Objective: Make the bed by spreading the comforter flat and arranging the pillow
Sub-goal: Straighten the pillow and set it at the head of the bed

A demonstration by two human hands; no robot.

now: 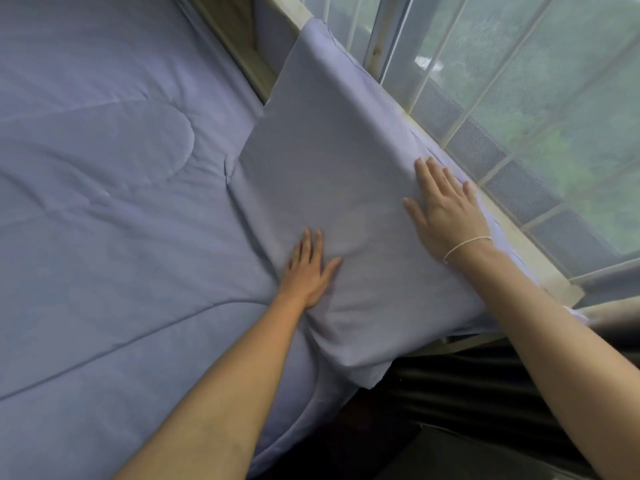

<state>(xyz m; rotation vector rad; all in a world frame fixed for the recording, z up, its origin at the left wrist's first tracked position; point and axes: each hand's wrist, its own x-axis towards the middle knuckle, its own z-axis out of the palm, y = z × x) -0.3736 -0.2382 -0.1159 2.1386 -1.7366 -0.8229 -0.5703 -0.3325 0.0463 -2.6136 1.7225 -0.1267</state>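
Observation:
A lavender-blue pillow lies at the head of the bed, its far edge resting against the window ledge. The quilted comforter of the same colour is spread across the bed to the left, with shallow creases. My left hand presses flat, fingers apart, on the pillow's near left edge where it meets the comforter. My right hand lies flat with spread fingers on the pillow's right side, close to the ledge. A thin white band circles my right wrist. Neither hand grips anything.
A window with a mesh screen and white bars runs along the right. A pale ledge borders the pillow. A wooden bed frame piece shows at the top. Dark floor or furniture lies below the bed's corner.

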